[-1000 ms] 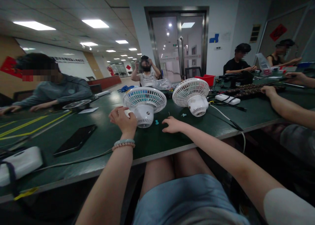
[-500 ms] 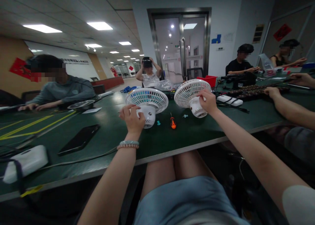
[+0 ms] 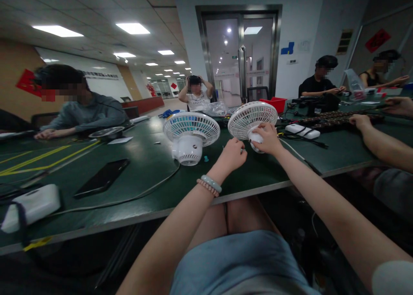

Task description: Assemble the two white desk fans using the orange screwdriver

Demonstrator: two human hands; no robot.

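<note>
My right hand (image 3: 268, 139) is closed round the white motor housing of the right fan (image 3: 253, 114), whose round grille tilts up and away from me. Beside it, my left hand (image 3: 231, 155) has its fingers curled together; a small pale bit shows at the fingertips, too small to make out. That hand covers the spot where an orange screwdriver lay. The left fan (image 3: 190, 146), also white, rests on the table with no hand on it. A small teal piece (image 3: 206, 158) lies at the right of its housing.
On the green table (image 3: 155, 174) lie a black phone (image 3: 101, 177), a white box (image 3: 38, 204), a cable (image 3: 142, 195) and a white power strip (image 3: 302, 131). A red bin (image 3: 274, 104) stands behind. Another person's hands are at the right; several people sit round the table.
My left hand has left the left fan and moved right, beside the right fan, hiding the screwdriver. My right hand has shifted slightly left and down on the right fan's housing.
</note>
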